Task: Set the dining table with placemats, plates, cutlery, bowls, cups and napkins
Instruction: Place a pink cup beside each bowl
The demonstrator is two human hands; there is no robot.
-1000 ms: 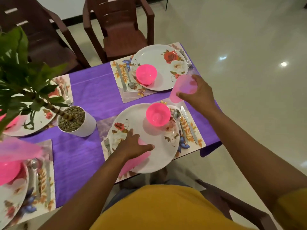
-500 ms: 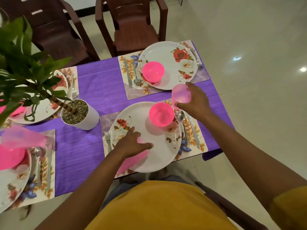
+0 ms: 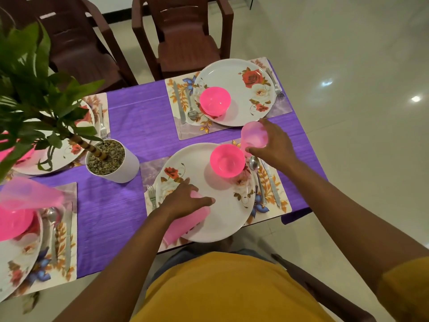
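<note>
My right hand (image 3: 275, 147) grips a translucent pink cup (image 3: 251, 135) at the far right corner of the near placemat (image 3: 284, 204), just beyond the spoon (image 3: 254, 162) and knife (image 3: 270, 180). My left hand (image 3: 185, 201) rests with its fingers on a folded pink napkin (image 3: 185, 225) lying on the near edge of the white floral plate (image 3: 222, 210). A pink bowl (image 3: 227, 160) sits on that plate's far side. A fork (image 3: 151, 195) lies left of the plate.
A second setting with plate (image 3: 241, 94), pink bowl (image 3: 214, 99) and cutlery lies beyond. A potted plant (image 3: 109, 159) stands mid-table on the purple cloth (image 3: 116, 205). Two more settings sit at the left. Brown chairs (image 3: 185, 40) stand behind; the table's right edge is close.
My right hand brought the pink cup from the table's right edge inward and down to the near placemat's far corner. My left hand stayed on the napkin.
</note>
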